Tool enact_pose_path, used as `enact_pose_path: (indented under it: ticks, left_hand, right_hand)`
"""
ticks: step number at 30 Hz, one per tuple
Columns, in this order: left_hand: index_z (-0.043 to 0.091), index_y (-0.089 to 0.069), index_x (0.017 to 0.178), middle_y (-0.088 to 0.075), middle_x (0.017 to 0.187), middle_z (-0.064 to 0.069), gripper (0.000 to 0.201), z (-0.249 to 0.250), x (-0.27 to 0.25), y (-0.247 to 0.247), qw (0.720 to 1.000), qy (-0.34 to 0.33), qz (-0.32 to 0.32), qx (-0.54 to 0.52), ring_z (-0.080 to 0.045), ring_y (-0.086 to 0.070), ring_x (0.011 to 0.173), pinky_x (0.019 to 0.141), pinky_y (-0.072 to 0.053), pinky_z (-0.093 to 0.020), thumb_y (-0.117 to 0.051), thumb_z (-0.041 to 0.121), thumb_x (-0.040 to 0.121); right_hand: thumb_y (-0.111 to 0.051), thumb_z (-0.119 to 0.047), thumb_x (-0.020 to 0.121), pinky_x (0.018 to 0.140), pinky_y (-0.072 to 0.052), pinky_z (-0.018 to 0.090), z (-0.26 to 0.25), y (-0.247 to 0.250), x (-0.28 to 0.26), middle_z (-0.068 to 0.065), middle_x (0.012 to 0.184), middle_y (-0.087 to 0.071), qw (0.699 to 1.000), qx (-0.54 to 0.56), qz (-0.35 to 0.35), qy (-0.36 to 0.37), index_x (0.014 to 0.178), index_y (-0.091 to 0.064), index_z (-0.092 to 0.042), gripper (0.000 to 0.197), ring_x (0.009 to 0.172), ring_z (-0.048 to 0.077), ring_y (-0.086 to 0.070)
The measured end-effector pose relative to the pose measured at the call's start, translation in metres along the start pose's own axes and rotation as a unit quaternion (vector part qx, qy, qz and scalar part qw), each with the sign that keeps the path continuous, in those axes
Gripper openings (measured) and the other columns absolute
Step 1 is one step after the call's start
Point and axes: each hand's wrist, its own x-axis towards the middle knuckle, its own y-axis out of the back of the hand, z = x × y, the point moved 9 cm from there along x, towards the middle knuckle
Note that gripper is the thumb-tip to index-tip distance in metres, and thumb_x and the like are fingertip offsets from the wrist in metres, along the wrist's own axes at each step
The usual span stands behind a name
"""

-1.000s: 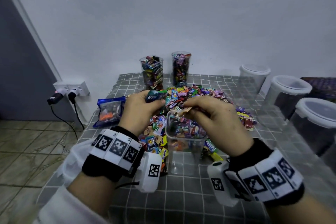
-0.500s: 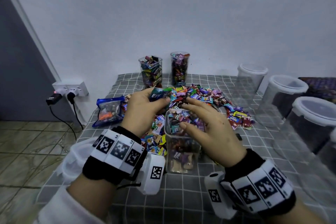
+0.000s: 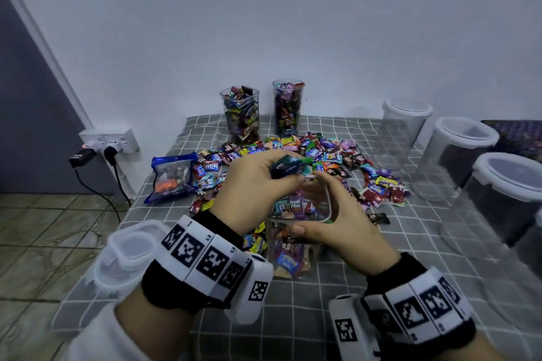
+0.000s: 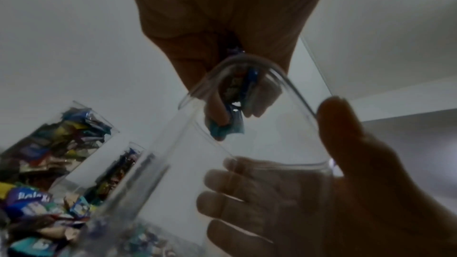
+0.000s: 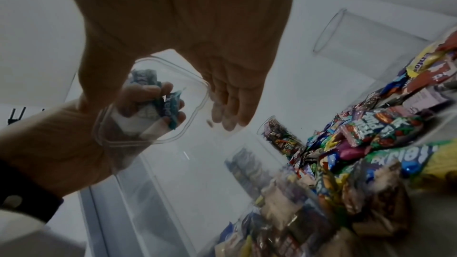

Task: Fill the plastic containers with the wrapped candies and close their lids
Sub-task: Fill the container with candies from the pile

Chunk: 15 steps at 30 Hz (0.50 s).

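A clear square plastic container [image 3: 293, 261], part full of wrapped candies, stands on the checked cloth in front of me. My right hand [image 3: 311, 208] grips its rim, thumb on the near side and fingers on the far side. My left hand [image 3: 290, 174] holds a few blue and green wrapped candies [image 3: 289, 165] just over the container's far left corner. The left wrist view looks through the container's rim [image 4: 247, 62] at the candies [image 4: 230, 108] pinched in the left fingers. In the right wrist view the rim [image 5: 197, 79] sits between the right thumb and fingers.
A loose candy pile [image 3: 322, 152] lies behind the container. Two filled open cups [image 3: 241, 114] [image 3: 287, 108] stand by the wall. Three lidded containers [image 3: 460, 149] line the right side. A blue bag [image 3: 173, 176] and a loose lid [image 3: 126, 252] are on the left.
My right hand let go of its candy over the container and now grips the rim. My left hand moved right with its candies, to just above the opening.
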Motion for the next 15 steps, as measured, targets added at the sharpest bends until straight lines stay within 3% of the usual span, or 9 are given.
enact_pose_path:
  ticks: [2,5,9,11,15]
  left_hand:
    - [0.019,-0.073,0.094,-0.07,0.084,0.009,0.021,0.0038,-0.0003,-0.002,0.998,-0.015,-0.016,0.058,0.0,-0.064,0.081,0.077,-0.051,-0.015,-0.074,0.008,0.077]
    - [0.025,-0.073,0.096,-0.071,0.084,0.011,0.024,0.0084,-0.001,-0.0053,0.99,-0.029,-0.035,0.133,0.003,-0.063,0.081,0.076,-0.048,-0.013,-0.075,0.014,0.075]
    - [0.03,-0.072,0.1,-0.066,0.076,0.017,0.029,0.01,0.0,-0.0075,0.98,-0.028,-0.057,0.189,0.007,-0.056,0.071,0.067,-0.039,-0.007,-0.073,0.018,0.074]
    - [0.032,-0.072,0.1,-0.062,0.069,0.022,0.029,0.0105,0.0001,-0.008,0.978,-0.025,-0.067,0.195,0.006,-0.056,0.07,0.069,-0.042,-0.014,-0.073,0.02,0.073]
    - [0.034,-0.07,0.101,-0.062,0.075,0.022,0.03,0.0111,-0.0006,-0.0081,0.976,-0.023,-0.074,0.204,-0.002,-0.061,0.081,0.08,-0.047,-0.025,-0.074,0.022,0.075]
  right_hand:
    - [-0.087,-0.027,0.053,0.082,-0.046,0.011,-0.0018,-0.0012,0.0008,-0.025,0.107,-0.064,1.0,0.006,-0.002,0.009,0.115,-0.047,-0.038,0.075,0.101,-0.006,-0.061]
    - [-0.085,-0.038,0.05,0.089,-0.048,0.021,-0.0039,-0.002,0.0006,-0.016,0.114,-0.064,0.999,0.016,0.005,0.029,0.125,-0.047,-0.032,0.084,0.106,0.001,-0.061]
    - [-0.085,-0.033,0.048,0.082,-0.049,0.018,-0.0032,-0.004,0.0001,-0.021,0.109,-0.065,0.999,0.04,0.0,0.027,0.119,-0.048,-0.033,0.08,0.101,-0.001,-0.063]
    - [-0.084,-0.035,0.047,0.081,-0.05,0.017,-0.0035,-0.0045,-0.0002,-0.024,0.106,-0.065,0.999,0.047,-0.002,0.023,0.115,-0.047,-0.034,0.077,0.099,-0.002,-0.063]
    - [-0.083,-0.026,0.053,0.08,-0.045,0.008,-0.0087,-0.0035,-0.0025,-0.032,0.104,-0.062,0.999,0.024,-0.001,0.032,0.112,-0.046,-0.037,0.07,0.099,-0.01,-0.059]
